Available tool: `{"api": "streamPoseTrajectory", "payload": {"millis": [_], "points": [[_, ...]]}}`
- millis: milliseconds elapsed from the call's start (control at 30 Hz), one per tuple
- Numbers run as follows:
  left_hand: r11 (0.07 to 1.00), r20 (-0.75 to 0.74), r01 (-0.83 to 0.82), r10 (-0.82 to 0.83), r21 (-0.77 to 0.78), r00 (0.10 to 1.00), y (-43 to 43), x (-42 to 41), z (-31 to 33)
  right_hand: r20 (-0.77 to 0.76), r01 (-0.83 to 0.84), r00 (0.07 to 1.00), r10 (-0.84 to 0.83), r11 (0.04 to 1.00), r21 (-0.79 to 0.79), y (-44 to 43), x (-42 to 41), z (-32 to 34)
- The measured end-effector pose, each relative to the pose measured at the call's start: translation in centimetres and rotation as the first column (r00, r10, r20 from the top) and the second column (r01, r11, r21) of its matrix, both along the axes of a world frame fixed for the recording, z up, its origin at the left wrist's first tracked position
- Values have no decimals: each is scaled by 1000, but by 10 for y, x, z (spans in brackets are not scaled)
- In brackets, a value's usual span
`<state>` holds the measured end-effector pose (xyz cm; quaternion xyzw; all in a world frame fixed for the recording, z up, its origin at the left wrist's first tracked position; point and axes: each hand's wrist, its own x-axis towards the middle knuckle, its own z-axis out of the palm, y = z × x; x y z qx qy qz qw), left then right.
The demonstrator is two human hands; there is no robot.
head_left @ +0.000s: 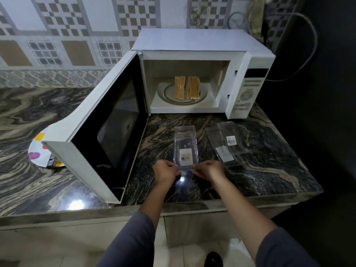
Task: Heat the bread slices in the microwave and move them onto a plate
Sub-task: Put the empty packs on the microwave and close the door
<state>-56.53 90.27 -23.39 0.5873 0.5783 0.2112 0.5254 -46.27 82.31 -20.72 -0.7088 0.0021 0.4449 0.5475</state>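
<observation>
Several bread slices (186, 87) stand on edge in two groups on the glass turntable (202, 94) inside the white microwave (192, 41), whose door (92, 135) hangs wide open to the left. In front of it on the marble counter lies a clear plastic container (185, 145) with a barcode label. My left hand (166, 172) pinches its near left corner and my right hand (209, 169) pinches its near right corner. A white plate (37, 149) with coloured dots sits on the counter left of the door, partly hidden behind it.
A second clear plastic container (226, 143), also labelled, lies to the right of the first. A small shiny item (54, 163) sits by the plate under the door's corner. A cable (308, 45) hangs behind the microwave at right. The counter edge (192, 207) runs close below my hands.
</observation>
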Motion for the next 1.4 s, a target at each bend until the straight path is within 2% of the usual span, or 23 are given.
{"api": "streamPoseTrajectory", "payload": {"millis": [200,300,400,500,600,633,700,767,833,900,1033,1133,1267,1400], "points": [[998,99,-34,38,-48,994,-2,1,-4,-23,25,999,-23,997,75,-2,3,-2],[997,77,-21,15,72,997,-4,0,-13,16,8,1000,-10,991,135,-3,3,-10],[984,-5,-17,19,177,1000,-16,-1,-8,149,-50,988,31,991,124,-12,7,-23],[936,13,-127,130,328,991,-35,-1,-3,242,-73,969,45,991,110,-37,11,-30],[877,138,-287,253,386,958,-63,3,-6,337,-22,941,-25,991,133,-70,20,-34],[870,158,-289,245,401,957,-73,7,-8,369,15,926,-73,987,159,-80,25,-34],[875,180,-240,179,421,967,-94,18,-8,339,148,911,-234,954,259,-96,43,-33],[922,170,-135,77,363,982,-109,36,-3,279,279,888,-366,910,306,-106,65,-29],[987,173,-32,4,157,985,-116,56,2,284,300,879,-382,908,292,-109,86,-24],[999,281,8,5,-47,960,-118,74,6,285,209,920,-270,952,225,-105,103,-16],[959,432,27,103,-283,896,-116,97,19,134,-60,990,44,991,119,-89,124,-3],[939,430,62,96,-339,897,-111,107,18,93,-194,978,189,980,43,-82,128,-9],[906,431,-113,301,-408,851,-113,117,14,27,-184,983,182,979,92,-82,131,-14],[873,438,-157,379,-463,815,-120,118,16,101,-240,967,233,968,66,-88,137,-17]]}}
